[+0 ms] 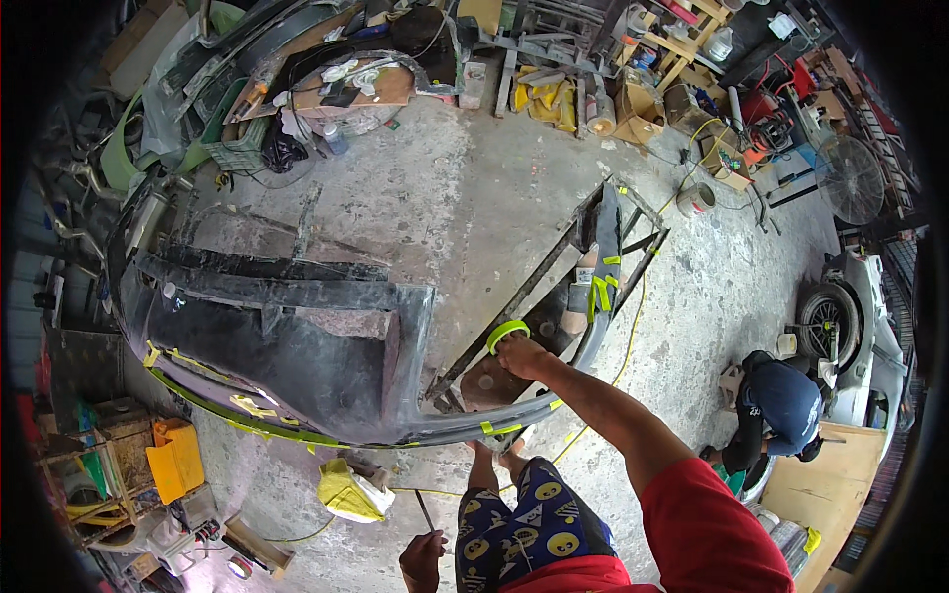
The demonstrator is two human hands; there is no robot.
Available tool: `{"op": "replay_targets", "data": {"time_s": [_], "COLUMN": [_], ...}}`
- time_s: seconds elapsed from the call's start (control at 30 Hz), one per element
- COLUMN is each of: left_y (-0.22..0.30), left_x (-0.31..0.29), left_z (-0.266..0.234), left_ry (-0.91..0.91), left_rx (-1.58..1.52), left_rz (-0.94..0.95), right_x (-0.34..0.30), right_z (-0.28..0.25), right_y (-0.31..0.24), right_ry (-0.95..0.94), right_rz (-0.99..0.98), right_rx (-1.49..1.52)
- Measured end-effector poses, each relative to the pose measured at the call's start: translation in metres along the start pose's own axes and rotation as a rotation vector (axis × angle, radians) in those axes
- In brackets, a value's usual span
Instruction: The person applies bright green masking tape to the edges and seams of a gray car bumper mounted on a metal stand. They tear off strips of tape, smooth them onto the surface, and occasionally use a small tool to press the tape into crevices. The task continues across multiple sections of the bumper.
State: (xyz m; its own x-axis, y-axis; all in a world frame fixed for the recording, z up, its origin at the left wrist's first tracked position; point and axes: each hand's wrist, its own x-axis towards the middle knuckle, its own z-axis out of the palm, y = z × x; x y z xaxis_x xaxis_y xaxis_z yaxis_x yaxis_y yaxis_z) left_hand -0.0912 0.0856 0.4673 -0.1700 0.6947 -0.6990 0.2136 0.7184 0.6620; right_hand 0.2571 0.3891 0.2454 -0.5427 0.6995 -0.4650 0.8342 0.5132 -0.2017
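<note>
My right hand (521,357) reaches forward, its fingers closed at the near edge of a roll of bright yellow-green tape (507,328). The roll is above a brown board (494,387) inside the right part of a large dark grey car body panel (272,351). Low in the view, my left hand (423,556) is closed around a thin, dark, stick-like tool (424,508) pointing up and away; its exact kind is unclear. Yellow-green tape (247,427) runs along the panel's near curved edge, and shorter pieces (599,295) stick to its right arm.
A yellow and white bag (354,491) lies on the floor near the panel. A yellow cable (635,331) crosses the floor. At the right, another person (781,400) crouches beside a white car (870,341). A bucket (696,200) and a fan (852,180) stand farther off.
</note>
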Motion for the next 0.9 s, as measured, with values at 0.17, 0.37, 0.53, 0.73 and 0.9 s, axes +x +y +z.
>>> {"op": "replay_targets", "data": {"time_s": [0.17,0.37,0.53,0.73,0.9], "left_y": [0.0,0.027,0.084,0.202,0.227], "left_x": [0.002,0.019,0.052,0.092,0.086], "left_z": [-0.002,0.001,0.01,0.056,0.112], "left_ry": [-0.007,-0.052,-0.1,-0.195,-0.397], "left_rx": [0.005,-0.031,-0.074,-0.217,-0.569], "left_rz": [0.044,0.181,0.403,0.517,0.313], "right_x": [-0.008,-0.028,-0.095,-0.178,-0.249], "right_z": [-0.032,-0.1,-0.169,-0.216,-0.274], "right_y": [0.0,0.008,-0.013,-0.091,-0.151], "right_ry": [0.055,0.249,0.558,0.674,0.681], "right_rz": [0.011,0.063,0.253,0.232,0.422], "right_rx": [0.016,0.133,0.811,1.781,1.359]}}
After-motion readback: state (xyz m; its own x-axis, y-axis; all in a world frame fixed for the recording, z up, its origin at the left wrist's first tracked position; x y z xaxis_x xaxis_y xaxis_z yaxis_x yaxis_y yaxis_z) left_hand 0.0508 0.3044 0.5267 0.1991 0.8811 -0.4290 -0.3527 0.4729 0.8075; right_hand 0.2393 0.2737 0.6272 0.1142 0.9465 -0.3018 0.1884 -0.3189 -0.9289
